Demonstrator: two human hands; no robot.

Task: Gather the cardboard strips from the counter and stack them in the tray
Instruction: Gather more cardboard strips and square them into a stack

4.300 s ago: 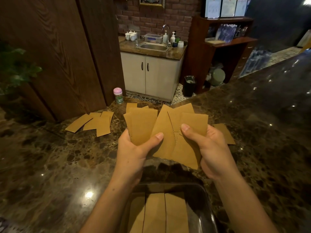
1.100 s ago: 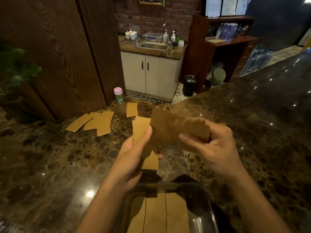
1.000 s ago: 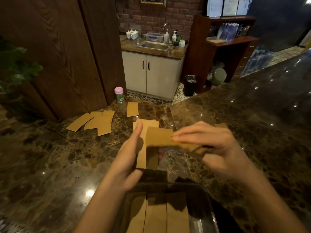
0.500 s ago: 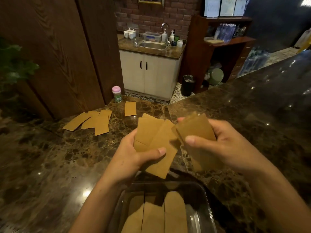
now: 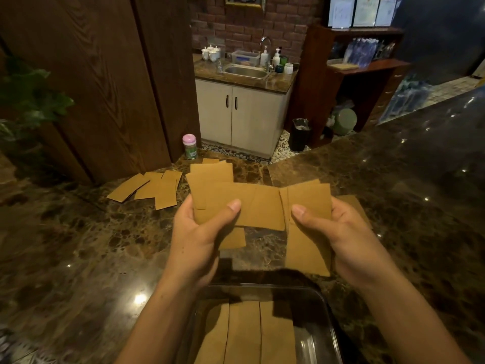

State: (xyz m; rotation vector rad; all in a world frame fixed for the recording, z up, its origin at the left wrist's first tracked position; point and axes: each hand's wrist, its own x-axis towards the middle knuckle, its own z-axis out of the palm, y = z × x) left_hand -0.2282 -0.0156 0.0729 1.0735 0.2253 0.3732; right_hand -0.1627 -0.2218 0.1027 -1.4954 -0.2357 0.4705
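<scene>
Head camera: the left hand [image 5: 196, 239] and right hand [image 5: 349, 233] each pinch fanned cardboard strips [image 5: 259, 208] above the tray [image 5: 312, 345], which holds seemingly three more.

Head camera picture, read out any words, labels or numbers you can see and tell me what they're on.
No text is readable.
The framed sheets, top right: print too small.
The pink-lidded jar: green label blurred.
The pump bottles: too small.
The held cardboard strips: no print visible.
</scene>
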